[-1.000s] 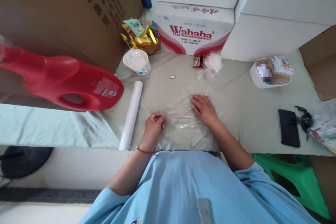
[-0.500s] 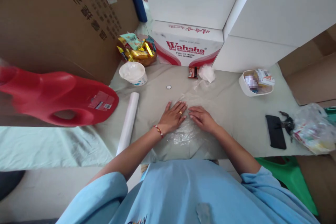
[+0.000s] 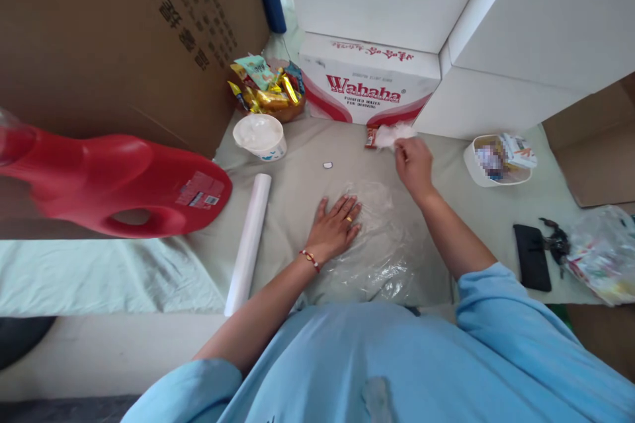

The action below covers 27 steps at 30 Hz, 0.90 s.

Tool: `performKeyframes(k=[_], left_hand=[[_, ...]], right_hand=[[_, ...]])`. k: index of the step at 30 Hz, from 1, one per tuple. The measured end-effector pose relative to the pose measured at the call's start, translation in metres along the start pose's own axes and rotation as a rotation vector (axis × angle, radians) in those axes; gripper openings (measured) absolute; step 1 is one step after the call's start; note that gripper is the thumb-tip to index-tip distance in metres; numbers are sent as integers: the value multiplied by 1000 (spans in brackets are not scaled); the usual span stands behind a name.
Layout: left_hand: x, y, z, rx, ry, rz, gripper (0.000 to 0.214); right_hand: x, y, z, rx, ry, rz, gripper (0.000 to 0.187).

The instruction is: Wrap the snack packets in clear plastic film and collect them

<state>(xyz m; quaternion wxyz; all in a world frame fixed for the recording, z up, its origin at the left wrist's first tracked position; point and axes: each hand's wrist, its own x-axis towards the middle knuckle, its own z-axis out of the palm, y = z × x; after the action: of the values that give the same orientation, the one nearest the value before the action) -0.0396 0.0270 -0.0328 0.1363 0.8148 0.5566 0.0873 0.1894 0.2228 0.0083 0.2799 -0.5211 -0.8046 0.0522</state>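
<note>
Your left hand [image 3: 336, 228] lay palm down on the clear sheet [image 3: 391, 248] at the near edge of the bench [image 3: 297, 192], grip wide, fingers spread. Your right hand [image 3: 414, 162] was out by the far edge, grip narrow, fingertips pinched on the white wad [image 3: 387, 135] just before the box [image 3: 372, 89]. Red packet [image 3: 370, 138] against the wad's left side. Roll [image 3: 249, 231] lay left of the sheet, apart.

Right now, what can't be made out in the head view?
Head view:
Right hand at the white wad: its own fingers hide whether it grips.
White tub contents: blurred.
Red jug neck: cut off by the left edge.
Small white item: too small to identify.
</note>
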Motion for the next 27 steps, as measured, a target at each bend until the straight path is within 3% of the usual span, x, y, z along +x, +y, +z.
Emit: performKeyframes(k=[2, 3, 7, 9, 13, 17, 20, 22, 24, 27], left_hand=[[0, 0, -1, 2, 3, 2, 56], [0, 1, -2, 4, 3, -1, 56], [0, 3, -5, 7, 0, -16, 54], [0, 4, -5, 1, -2, -20, 54], [0, 3, -5, -12, 4, -17, 54], [0, 2, -3, -23, 13, -22, 54], [0, 2, -3, -24, 12, -17, 54], [0, 3, -3, -21, 12, -19, 55], [0, 3, -4, -18, 12, -25, 55], [0, 4, -4, -14, 6, -28, 54]], right_hand=[[17, 14, -2, -59, 82, 72, 40], [24, 21, -2, -101, 54, 115, 41], [31, 40, 9, -223, -260, 214, 57], [26, 50, 10, -243, -295, 236, 50], [14, 81, -11, -304, -165, 328, 45], [10, 94, -43, -345, -216, 443, 55], [13, 61, -51, -352, -163, 318, 69], [17, 19, -41, -281, -136, 190, 57], [21, -28, -17, -146, -269, 91, 37], [24, -88, 34, -5, -517, -92, 28]])
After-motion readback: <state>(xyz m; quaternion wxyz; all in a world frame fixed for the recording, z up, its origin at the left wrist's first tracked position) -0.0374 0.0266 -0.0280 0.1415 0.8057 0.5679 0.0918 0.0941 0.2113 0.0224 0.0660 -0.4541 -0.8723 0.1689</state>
